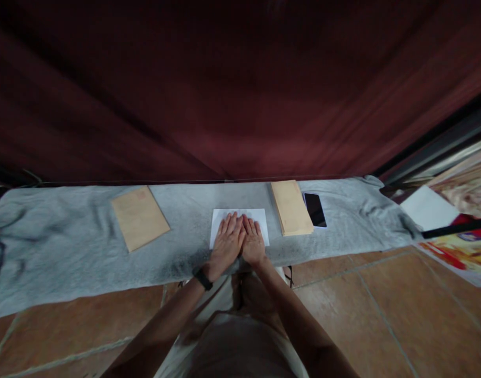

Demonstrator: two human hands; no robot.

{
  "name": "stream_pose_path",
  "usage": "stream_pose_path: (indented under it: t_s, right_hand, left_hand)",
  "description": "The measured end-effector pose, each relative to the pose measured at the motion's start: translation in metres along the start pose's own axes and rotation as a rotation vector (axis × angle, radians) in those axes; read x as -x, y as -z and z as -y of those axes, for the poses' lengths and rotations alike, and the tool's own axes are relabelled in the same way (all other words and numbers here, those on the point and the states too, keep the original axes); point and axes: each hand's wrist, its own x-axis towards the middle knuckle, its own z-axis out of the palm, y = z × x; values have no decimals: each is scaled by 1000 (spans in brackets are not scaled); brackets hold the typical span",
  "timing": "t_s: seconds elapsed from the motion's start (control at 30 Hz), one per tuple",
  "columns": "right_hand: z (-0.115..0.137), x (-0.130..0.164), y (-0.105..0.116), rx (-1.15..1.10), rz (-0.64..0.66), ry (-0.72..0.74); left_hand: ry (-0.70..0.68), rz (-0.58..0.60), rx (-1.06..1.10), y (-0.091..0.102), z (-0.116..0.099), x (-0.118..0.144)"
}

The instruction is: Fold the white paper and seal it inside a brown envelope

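Head view, hands: we find the left hand (pixel 226 242) and the right hand (pixel 253 242) side by side, inner edges touching, fingers stretched out flat and pointing away from the body; neither grasps anything.
White paper (pixel 259 218): it lies directly beneath both palms, pressed flat; its far edge and right part show beyond the fingertips.
Wristband (pixel 203 279): we note a dark band on the left wrist.
Grey cloth (pixel 67 247): it lies under the paper and runs far out to both sides of the hands.
Single tan envelope (pixel 140 217): it lies flat on the cloth, well apart to the left of the left hand, turned at an angle.
Tan envelope stack (pixel 291 207): near the right hand, just right of the paper and not touching it.
Phone (pixel 314 209): dark screen up, just beyond the stack on its right side.
Tiled floor (pixel 382 310): it shows on the near side of the cloth, around the forearms.
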Motion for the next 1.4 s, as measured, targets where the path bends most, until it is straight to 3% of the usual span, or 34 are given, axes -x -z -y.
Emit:
stream_pose_path:
  t_s: [0.13,0.27,0.53,0.97,1.1,1.2,1.4]
  right_hand:
    - [-6,4,-1,33,18,-14]
    - [-13,8,-2,29,-47,-39]
    - [-28,21,-1,-26,-159,-77]
    - [-46,44,6,-12,-191,-103]
    - [-40,25,12,-60,-195,-135]
    - [-27,-2,14,-124,-163,-60]
    - [-6,-38,2,-136,-41,6]
  left_hand:
    - [-43,77,52,-21,-7,-13]
    - [-102,97,24,-25,3,-13]
    - [-54,96,-49,-22,14,-13]
    - [75,124,-69,-5,30,2]
    - [68,144,-75,-4,26,0]
    - [69,148,-71,-5,25,-2]
    - [91,141,8,-9,26,-1]
